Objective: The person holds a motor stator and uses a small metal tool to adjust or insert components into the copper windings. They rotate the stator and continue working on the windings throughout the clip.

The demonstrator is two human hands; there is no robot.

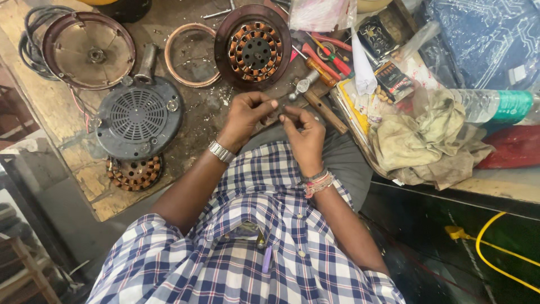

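Hands met above lap, close to chest for fine work: left hand (247, 115) and right hand (305, 135) pinched shut on small metal part (288, 101), too small to identify. Beyond, on desk (67, 112): hammer (315, 95) and screwdrivers (329, 59) within reach; wound stator (254, 48) laid face up; grey vented cover (138, 118) and round housing (89, 49) set aside at left.

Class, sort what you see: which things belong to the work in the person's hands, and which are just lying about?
In hand:
left hand
right hand
small part pinched between the fingertips, too small to identify

Lying about:
wound stator
grey vented motor cover
hammer
screwdrivers
crumpled rag
plastic bottle
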